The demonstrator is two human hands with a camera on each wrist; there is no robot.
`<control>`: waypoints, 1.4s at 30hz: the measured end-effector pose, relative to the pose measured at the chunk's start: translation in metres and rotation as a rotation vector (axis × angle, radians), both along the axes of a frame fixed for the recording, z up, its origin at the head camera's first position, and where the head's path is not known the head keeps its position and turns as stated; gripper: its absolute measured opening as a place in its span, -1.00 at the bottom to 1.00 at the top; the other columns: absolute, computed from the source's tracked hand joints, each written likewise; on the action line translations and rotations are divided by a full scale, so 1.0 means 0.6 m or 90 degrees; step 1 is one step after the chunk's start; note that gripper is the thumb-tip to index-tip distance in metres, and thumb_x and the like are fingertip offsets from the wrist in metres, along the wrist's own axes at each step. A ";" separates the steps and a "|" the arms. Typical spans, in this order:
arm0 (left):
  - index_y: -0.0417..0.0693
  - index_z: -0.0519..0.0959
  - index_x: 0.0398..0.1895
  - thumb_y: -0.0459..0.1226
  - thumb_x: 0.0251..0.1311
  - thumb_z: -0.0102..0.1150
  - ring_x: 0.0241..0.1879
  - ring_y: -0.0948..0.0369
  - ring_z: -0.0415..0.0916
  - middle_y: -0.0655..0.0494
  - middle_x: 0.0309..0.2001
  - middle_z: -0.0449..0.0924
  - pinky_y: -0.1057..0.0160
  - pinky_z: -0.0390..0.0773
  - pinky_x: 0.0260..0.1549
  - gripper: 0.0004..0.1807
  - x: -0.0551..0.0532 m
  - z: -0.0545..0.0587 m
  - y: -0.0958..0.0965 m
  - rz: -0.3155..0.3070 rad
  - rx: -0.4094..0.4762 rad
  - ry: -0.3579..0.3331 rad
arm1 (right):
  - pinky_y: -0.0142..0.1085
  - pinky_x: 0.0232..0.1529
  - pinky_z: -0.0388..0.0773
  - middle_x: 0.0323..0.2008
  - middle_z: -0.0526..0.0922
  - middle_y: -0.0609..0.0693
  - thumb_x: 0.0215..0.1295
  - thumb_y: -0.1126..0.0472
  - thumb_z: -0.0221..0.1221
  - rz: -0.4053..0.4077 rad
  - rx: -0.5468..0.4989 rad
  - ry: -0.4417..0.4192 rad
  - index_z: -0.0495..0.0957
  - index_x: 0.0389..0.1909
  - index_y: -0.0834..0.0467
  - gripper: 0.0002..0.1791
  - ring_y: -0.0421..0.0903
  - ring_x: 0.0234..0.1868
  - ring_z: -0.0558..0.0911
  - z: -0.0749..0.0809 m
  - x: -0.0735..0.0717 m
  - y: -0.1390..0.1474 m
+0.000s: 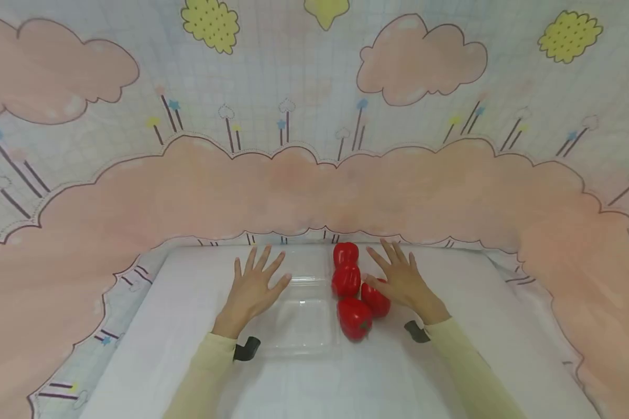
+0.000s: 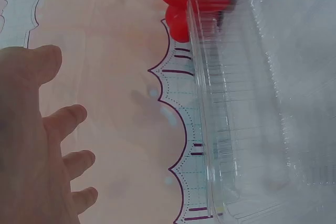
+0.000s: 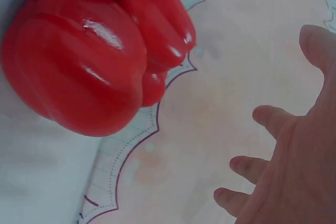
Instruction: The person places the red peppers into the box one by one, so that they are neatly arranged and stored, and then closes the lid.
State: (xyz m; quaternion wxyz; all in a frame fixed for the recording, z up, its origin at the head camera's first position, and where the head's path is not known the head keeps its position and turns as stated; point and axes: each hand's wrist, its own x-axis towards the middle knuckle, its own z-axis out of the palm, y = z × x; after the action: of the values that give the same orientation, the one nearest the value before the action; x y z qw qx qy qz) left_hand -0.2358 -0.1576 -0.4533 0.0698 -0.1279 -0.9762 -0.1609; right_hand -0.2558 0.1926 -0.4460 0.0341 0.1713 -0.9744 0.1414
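My left hand (image 1: pixel 253 292) is spread with straight fingers over the left side of a clear plastic box (image 1: pixel 305 326), which has a second clear section behind its tray. It holds nothing. Several red bell peppers (image 1: pixel 354 319) sit in a cluster along the box's right side. My right hand (image 1: pixel 406 282), also spread and holding nothing, hovers by the rightmost pepper (image 1: pixel 375 302); its thumb overlaps that pepper in the head view. In the right wrist view a large glossy pepper (image 3: pixel 79 61) fills the upper left, apart from the fingers.
Box and peppers rest on a white table (image 1: pixel 430 378). Behind it hangs a patterned cloth (image 1: pixel 314 192) with clouds and stars, coming down to the table's far edge and along its sides. Dark straps (image 1: pixel 248 349) show at both wrists.
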 end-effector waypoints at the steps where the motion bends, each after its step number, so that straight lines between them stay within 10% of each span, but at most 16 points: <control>1: 0.31 0.10 0.53 0.31 0.37 -0.30 0.59 -0.10 -0.39 0.03 0.60 -0.14 -0.44 -0.34 0.44 -0.27 0.001 -0.001 -0.001 0.001 0.004 -0.001 | 0.47 0.42 -0.11 0.57 -0.07 0.19 0.31 -0.29 -0.01 -0.001 0.001 0.003 0.06 0.54 -0.06 -0.16 0.31 0.56 -0.10 -0.002 0.001 0.001; 42: 0.06 0.10 0.54 0.08 0.42 -0.10 0.50 -0.27 -0.04 -0.15 0.58 -0.12 -0.45 0.27 0.26 -0.30 0.061 -0.049 -0.069 0.103 0.151 -0.052 | 0.38 0.33 0.27 0.52 0.08 0.18 0.30 -0.27 0.10 -0.069 -0.277 -0.125 0.02 0.54 -0.06 -0.12 0.27 0.51 0.11 -0.086 0.029 0.034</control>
State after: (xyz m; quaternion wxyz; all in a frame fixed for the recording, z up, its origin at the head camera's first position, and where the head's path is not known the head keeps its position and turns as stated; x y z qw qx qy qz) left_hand -0.1995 -0.1992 -0.4825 0.0577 -0.0329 -0.9594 -0.2743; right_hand -0.2387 0.2133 -0.4974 -0.0171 0.0925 -0.9274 0.3622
